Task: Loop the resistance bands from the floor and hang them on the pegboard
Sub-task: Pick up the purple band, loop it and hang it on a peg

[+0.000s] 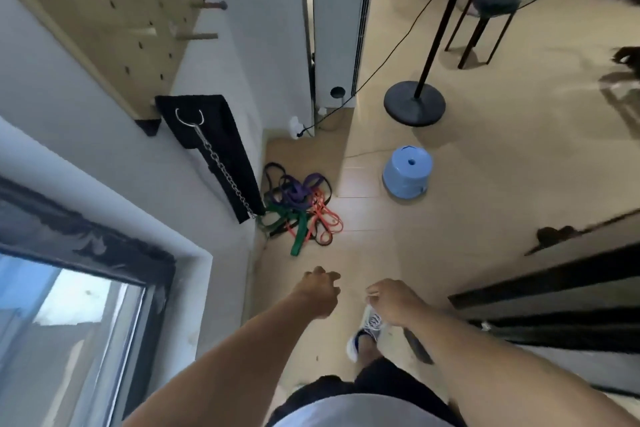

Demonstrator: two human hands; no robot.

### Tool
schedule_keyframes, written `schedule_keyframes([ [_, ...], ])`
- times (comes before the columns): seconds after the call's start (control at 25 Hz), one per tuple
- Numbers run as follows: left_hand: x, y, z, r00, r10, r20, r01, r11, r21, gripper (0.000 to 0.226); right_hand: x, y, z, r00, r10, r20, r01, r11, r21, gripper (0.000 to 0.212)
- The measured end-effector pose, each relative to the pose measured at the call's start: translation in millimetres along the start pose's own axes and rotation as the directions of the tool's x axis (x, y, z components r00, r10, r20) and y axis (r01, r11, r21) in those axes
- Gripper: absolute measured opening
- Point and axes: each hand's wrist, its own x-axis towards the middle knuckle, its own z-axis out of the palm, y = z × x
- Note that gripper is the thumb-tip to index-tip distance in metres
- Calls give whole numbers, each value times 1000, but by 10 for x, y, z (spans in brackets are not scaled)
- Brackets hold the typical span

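Note:
A tangled pile of resistance bands in purple, green, orange and black lies on the tiled floor against the wall. A wooden pegboard with several wooden pegs hangs on the wall at the upper left. My left hand reaches forward, fingers loosely curled and empty, a short way short of the pile. To its right, at the same height, my right hand is also empty with its fingers apart. Neither hand touches the bands.
A black mat with a chain hangs below the pegboard. A blue plastic stool stands right of the bands, a fan's round base and cable behind it. A window is at the left, dark furniture at the right.

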Motion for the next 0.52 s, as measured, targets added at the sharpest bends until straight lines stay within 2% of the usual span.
schedule_keyframes([
  [0.28, 1194, 358, -1083, 995, -39, -90, 31, 995, -94, 44, 939, -85, -1620, 995, -27, -93, 20, 997, -74, 40],
  [0.52, 2101, 327, -1688, 983, -164, -81, 135, 950, -281, 42, 1699, -171, -2441, 998, -55, -26, 51, 989, -135, 44],
])
